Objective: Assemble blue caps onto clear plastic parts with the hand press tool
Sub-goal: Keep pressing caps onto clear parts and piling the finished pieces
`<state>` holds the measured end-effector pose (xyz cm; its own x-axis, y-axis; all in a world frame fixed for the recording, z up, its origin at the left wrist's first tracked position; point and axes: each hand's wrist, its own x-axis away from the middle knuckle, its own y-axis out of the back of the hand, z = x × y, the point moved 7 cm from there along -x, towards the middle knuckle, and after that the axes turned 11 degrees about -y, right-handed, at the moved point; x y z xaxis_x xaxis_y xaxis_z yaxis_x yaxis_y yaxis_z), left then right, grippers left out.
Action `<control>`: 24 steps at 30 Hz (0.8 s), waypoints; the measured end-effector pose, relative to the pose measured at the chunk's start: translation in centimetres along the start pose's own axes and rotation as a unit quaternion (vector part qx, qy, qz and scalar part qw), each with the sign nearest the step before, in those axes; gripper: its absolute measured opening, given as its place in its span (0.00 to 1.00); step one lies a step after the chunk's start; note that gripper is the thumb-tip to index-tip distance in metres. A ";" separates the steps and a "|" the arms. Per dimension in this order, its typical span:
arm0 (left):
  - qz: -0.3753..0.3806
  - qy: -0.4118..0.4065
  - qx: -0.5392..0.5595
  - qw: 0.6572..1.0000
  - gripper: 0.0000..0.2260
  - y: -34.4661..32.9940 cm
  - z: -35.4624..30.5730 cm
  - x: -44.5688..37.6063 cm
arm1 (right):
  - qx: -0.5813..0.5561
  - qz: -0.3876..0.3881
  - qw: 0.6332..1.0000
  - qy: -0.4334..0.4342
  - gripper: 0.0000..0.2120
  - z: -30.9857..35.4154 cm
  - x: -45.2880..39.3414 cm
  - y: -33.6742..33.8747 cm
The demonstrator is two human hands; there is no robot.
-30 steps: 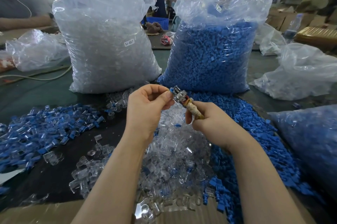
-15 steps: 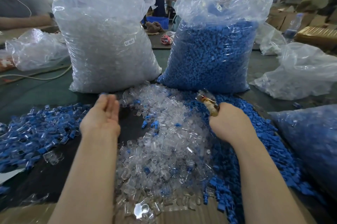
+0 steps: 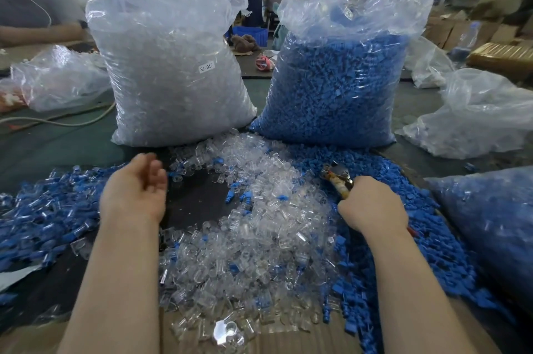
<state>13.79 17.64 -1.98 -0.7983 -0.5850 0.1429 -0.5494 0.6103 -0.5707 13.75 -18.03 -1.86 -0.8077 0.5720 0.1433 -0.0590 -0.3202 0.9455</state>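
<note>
left hand (image 3: 135, 195) loose, empty; right hand (image 3: 372, 206) grips press tool (image 3: 337, 179) over blue caps (image 3: 383, 177).

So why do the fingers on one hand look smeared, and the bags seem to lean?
Head view: the left hand has fingertips blurred by motion; the right hand gripping the tool looks sharp; the wide-angle lens bends the edges; glare streaks the clear bag.

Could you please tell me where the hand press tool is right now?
In the head view, the hand press tool is right of centre, gripped by the right hand over the loose blue caps.
</note>
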 end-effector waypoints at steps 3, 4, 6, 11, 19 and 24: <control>0.122 -0.026 -0.211 0.970 0.04 -2.9 1.1 1.0 | -0.002 0.001 1.000 0.002 0.07 0.0 0.0 -0.1; 0.174 -0.057 -0.308 0.934 0.06 -3.9 1.6 1.5 | -0.001 0.001 1.000 0.002 0.09 0.1 0.0 -0.1; 0.280 -0.104 -0.439 0.848 0.09 -5.6 3.0 3.0 | 0.002 -0.002 1.000 0.000 0.11 0.1 -0.1 -0.1; 0.427 -0.157 -0.638 0.621 0.23 -7.8 6.7 5.3 | -0.009 -0.045 0.999 0.006 0.10 0.3 0.1 0.5; 0.353 -0.208 -0.600 0.687 0.12 -7.9 4.8 5.0 | -0.089 -0.075 0.992 0.055 0.05 1.3 0.2 1.0; 0.354 -0.212 -0.563 0.716 0.06 -8.3 4.6 5.6 | -0.157 -0.081 0.981 0.080 0.05 1.6 0.0 1.3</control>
<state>14.98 6.84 -0.15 -0.9596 0.1200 -0.2544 -0.0853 0.7378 0.6696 14.60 -17.18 -0.15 -0.8528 0.5170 -0.0734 -0.3519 -0.4651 0.8123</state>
